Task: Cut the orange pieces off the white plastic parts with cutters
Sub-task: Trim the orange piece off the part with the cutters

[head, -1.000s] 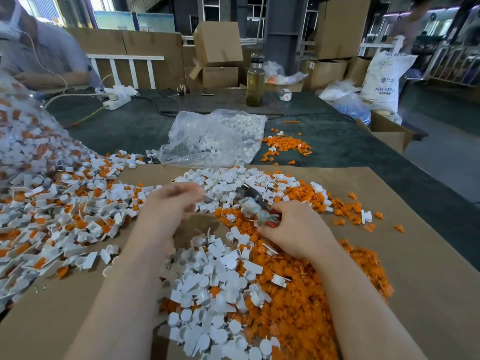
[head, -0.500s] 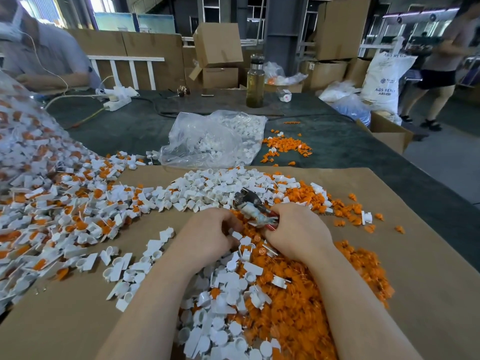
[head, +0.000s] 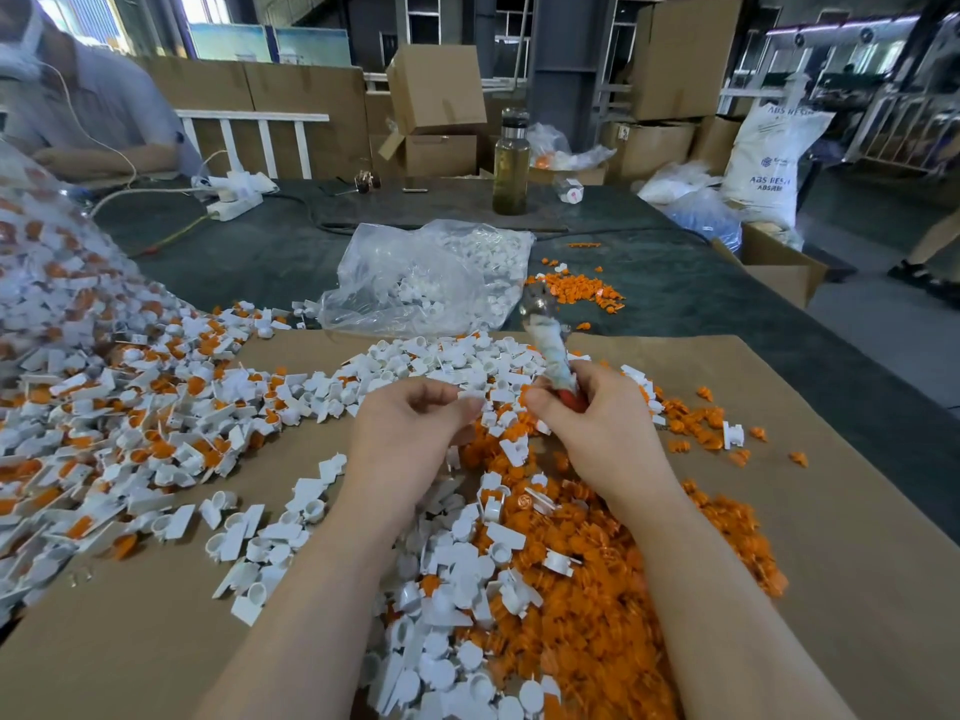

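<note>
The right hand (head: pixel 597 433) grips the cutters (head: pixel 548 345) by red handles wrapped in worn, pale tape; the tool stands nearly upright, its metal head blurred above the fist. The left hand (head: pixel 415 428) is raised beside it, fingers curled inward; a small white plastic part (head: pixel 470 394) shows at its fingertips, but the exact grip cannot be told. Both hands hover over a flat sheet of brown cardboard (head: pixel 831 511).

Beneath and between the forearms lies a heap of cut orange pieces (head: pixel 597 589), small and lobed, mixed on its left flank with trimmed white parts (head: pixel 452 615) of ring-and-tab shape. A larger spread of uncut white parts with orange inserts (head: pixel 130 407) covers the left side, spilling from a clear bag at the edge.

Behind the cardboard, on dark green felt-like cloth (head: pixel 701 304), rest a crumpled clear plastic bag (head: pixel 426 278) of white parts and a small scatter of orange offcuts (head: pixel 576 291). A glass bottle (head: pixel 511 163) of yellowish liquid stands further back.
</note>
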